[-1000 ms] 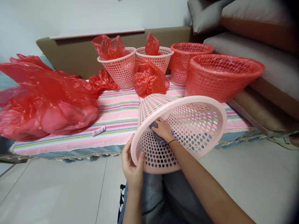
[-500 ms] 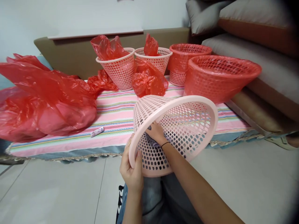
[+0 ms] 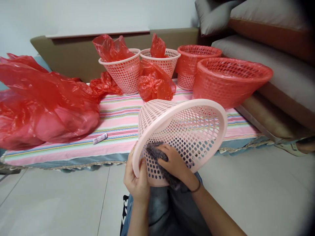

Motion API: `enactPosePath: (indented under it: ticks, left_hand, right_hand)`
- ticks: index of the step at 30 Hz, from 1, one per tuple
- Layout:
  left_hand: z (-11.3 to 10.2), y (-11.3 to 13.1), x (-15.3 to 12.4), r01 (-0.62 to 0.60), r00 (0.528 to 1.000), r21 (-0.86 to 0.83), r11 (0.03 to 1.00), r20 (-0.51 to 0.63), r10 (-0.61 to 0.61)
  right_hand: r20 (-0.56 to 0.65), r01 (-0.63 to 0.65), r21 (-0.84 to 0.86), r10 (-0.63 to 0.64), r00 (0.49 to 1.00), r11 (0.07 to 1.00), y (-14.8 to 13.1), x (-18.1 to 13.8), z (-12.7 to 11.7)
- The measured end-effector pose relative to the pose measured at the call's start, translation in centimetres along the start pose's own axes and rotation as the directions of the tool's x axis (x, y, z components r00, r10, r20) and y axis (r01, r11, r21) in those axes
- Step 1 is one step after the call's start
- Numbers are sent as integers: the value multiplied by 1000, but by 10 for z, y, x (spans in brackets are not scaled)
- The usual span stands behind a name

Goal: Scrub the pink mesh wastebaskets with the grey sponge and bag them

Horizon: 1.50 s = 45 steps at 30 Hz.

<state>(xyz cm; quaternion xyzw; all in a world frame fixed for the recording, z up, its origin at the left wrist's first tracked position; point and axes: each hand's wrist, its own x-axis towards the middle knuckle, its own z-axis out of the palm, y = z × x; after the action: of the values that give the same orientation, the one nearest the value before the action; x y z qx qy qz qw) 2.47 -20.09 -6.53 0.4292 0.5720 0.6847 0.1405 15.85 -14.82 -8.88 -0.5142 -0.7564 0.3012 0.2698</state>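
We hold the pink basket (image 3: 223, 123) tipped sideways above our lap (image 3: 159, 209); left hand (image 3: 138, 183), fingers curled tight round its rim; right hand (image 3: 174, 163), fingers bunched over a dark grey cloth (image 3: 154, 151) just inside its mouth.

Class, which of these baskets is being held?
The bare pink basket in front: left hand on its rim, right hand holding a grey cloth. The other baskets behind have red plastic in or around them.
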Motion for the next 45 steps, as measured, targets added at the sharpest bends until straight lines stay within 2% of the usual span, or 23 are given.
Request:
enactPosePath:
  ticks: [4,7,11,15,17,19,23,26,29,32,35,41,43,45]
  left_hand:
    - [-1,2,0,9,1000,17,1000,-22,-8]
    - [-2,2,2,16,999,41,999,-52,-14]
    - [-5,3,10,20,999,53,998,-47,-18]
    - [-8,5,23,22,999,32,999,22,-23]
    - [-8,7,29,23,997,14,1000,72,-24]
    - [-7,10,34,18,991,-9,1000,132,-17]
    - [-5,20,41,-20,974,-41,999,225,29]
    - [-2,26,46,-62,957,-46,997,280,72]
    - [0,30,50,-99,940,-21,995,326,100]
    - [3,31,53,-124,928,1,992,355,116]
    - [2,28,52,-142,926,-6,990,354,135]
    - [-8,15,36,-120,948,-38,992,293,126]
    - [-8,8,23,-96,964,-64,993,242,109]
    - [-4,-2,6,-20,986,-95,995,165,36]
  right_hand:
    - [-7,-44,92,45,999,995,-13,-51,-10]
    - [1,-56,139,57,998,989,-20,-76,-13]
    - [-4,-25,215,27,1000,976,-27,-100,-16]
    - [37,24,350,-40,999,937,-27,-111,-29]
    - [-3,59,412,-64,998,909,-22,-101,-39]
    - [-92,84,411,-50,995,908,-17,-78,-50]
    - [-267,79,233,-15,964,969,-5,1,-65]
    - [-247,-18,-33,9,969,999,6,62,-57]
    - [-190,-89,-129,63,980,988,21,97,-32]
    - [-143,-147,-195,120,982,970,37,105,-5]
    - [-125,-174,-251,147,981,952,48,103,10]
    - [-108,-188,-292,163,981,938,55,105,10]
    - [-107,-199,-290,175,979,936,55,106,9]
    - [-108,-209,-284,185,977,936,55,107,9]
